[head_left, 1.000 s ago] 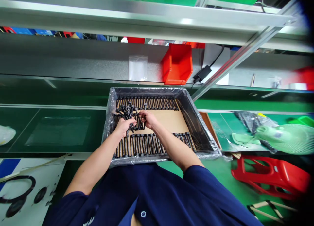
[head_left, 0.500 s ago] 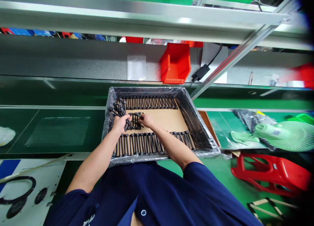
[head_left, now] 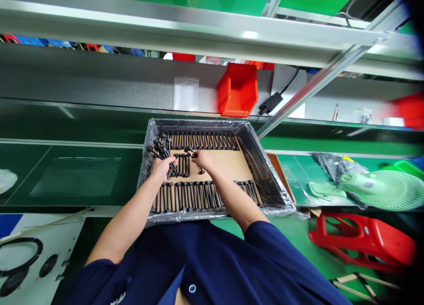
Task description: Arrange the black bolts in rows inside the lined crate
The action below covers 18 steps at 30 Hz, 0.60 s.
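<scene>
A plastic-lined tray [head_left: 261,163] sits on the green bench before me, with brown cardboard [head_left: 228,163] on its floor. Black bolts lie side by side in a far row [head_left: 205,140] and a near row [head_left: 195,194]; a short middle row [head_left: 183,164] has begun at the left. My left hand [head_left: 161,167] is closed round a loose bunch of black bolts [head_left: 160,148] that fans out above it. My right hand [head_left: 201,159] pinches a single black bolt [head_left: 191,151] just right of the middle row.
A red bin [head_left: 239,89] and a clear plastic bag [head_left: 186,94] stand against the back panel behind the tray. To the right lie a green fan [head_left: 380,188] and dark plastic bags [head_left: 333,163]; a red stool [head_left: 361,241] stands below. An aluminium strut [head_left: 314,86] slants up right.
Both hands have shifted toward the tray's far left. The bunch in my left hand moved left and up, and more bolts now lie in the middle row.
</scene>
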{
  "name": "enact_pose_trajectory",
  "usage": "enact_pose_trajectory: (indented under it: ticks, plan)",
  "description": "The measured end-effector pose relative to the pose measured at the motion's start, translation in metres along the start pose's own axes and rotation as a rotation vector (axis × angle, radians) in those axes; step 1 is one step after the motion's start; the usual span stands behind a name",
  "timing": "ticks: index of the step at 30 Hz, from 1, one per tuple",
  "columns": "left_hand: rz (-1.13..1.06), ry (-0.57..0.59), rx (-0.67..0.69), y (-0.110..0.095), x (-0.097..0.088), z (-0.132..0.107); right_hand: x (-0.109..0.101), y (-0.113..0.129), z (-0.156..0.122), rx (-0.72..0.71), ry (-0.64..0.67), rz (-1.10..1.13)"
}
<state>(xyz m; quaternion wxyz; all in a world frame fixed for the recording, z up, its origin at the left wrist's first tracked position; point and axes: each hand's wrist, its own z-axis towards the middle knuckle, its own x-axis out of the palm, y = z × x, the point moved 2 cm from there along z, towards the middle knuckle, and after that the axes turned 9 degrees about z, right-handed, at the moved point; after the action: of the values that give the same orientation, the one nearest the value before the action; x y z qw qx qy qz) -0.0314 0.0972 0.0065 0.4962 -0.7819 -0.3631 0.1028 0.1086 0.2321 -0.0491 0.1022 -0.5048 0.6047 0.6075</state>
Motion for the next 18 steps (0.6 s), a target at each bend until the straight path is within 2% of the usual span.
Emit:
enact_pose_trajectory:
  ticks: [3, 5, 7, 13, 18]
  plan:
    - [0.009, 0.022, 0.015, -0.001, 0.000, 0.000, -0.018, -0.028, 0.006, 0.196, -0.073, 0.061]
    - [0.013, 0.027, 0.020, -0.002, 0.001, -0.001, -0.018, -0.043, 0.007, 0.277, -0.066, 0.089]
    - [0.018, 0.025, 0.013, -0.002, 0.001, -0.002, -0.012, -0.051, 0.007, 0.301, -0.045, 0.121]
    - [0.057, 0.075, 0.020, -0.003, 0.000, -0.004, 0.012, -0.041, 0.007, 0.271, 0.059, 0.255]
    - [0.089, 0.054, 0.028, 0.001, -0.001, -0.001, 0.020, -0.032, 0.004, 0.265, 0.084, 0.312]
